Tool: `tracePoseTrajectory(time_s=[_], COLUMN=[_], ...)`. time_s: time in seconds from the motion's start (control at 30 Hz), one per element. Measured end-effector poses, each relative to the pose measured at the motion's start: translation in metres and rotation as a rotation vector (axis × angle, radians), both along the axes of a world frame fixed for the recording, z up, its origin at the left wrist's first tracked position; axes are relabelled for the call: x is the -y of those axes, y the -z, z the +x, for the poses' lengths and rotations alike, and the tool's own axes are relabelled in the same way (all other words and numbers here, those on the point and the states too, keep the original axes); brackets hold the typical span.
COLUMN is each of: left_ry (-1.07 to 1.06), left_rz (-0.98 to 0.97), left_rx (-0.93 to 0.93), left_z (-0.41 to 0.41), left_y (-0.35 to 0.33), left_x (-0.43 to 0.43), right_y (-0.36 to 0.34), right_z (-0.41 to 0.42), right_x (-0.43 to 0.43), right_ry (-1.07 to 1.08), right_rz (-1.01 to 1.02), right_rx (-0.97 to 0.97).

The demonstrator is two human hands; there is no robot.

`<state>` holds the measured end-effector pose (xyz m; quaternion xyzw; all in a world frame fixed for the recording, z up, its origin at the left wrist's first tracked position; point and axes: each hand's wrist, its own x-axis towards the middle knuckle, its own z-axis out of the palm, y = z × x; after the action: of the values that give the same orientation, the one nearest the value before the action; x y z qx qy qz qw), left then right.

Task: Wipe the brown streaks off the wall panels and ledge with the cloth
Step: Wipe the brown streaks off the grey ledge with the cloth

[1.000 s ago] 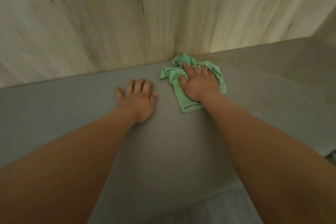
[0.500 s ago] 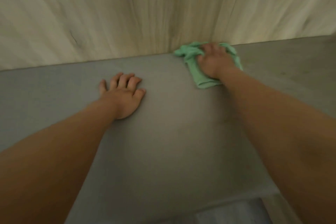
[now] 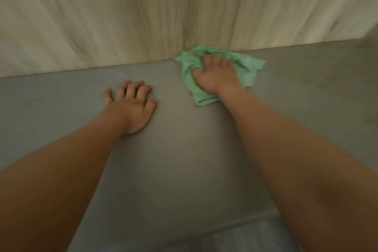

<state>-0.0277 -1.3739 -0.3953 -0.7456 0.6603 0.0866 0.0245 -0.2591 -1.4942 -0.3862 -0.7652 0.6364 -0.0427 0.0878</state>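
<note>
A crumpled green cloth [image 3: 248, 68] lies on the grey ledge [image 3: 184, 159], pushed into the corner where two pale wood-grain wall panels [image 3: 102, 16] meet. My right hand [image 3: 216, 76] presses down on the cloth, fingers curled into its folds. My left hand [image 3: 133, 106] rests flat on the ledge to the left of the cloth, fingers spread, holding nothing. Thin dark streaks show on the left panel. The picture is blurred by motion.
The ledge stretches left and right along the panels. Its front edge [image 3: 235, 223] runs across the bottom of the view, with a paler floor [image 3: 245, 239] below it. My two forearms fill the lower corners.
My right hand has slid the cloth along the ledge into the corner against the panels and a little rightward. My left hand has stayed planted on the ledge.
</note>
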Motion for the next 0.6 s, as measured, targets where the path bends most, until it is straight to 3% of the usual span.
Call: tracePoseTrajectory(time_s=[0.07,0.13,0.3,0.37,0.6], left_ry=[-0.003,-0.001,0.031,0.041,0.061], left_rz=[-0.006,0.002,0.004,-0.010,-0.031], left_rx=[0.002,-0.005,-0.022,-0.026,-0.061], left_z=[0.001,0.001,0.002,0.005,0.010], left_y=[0.000,0.000,0.001,0.005,0.008], left_x=[-0.001,-0.002,0.000,0.001,0.000], right_y=[0.002,0.002,-0.003,-0.003,0.003], right_z=[0.015,0.009,-0.038,-0.033,0.004], right_x=[-0.015,-0.018,-0.002,0.000,-0.046], right_ry=[-0.178,-0.210,0.316,0.393,0.172], right_rz=[-0.023,-0.023,0.031,0.040,0.032], right_rx=[0.017,0.027,-0.021,-0.012,-0.043])
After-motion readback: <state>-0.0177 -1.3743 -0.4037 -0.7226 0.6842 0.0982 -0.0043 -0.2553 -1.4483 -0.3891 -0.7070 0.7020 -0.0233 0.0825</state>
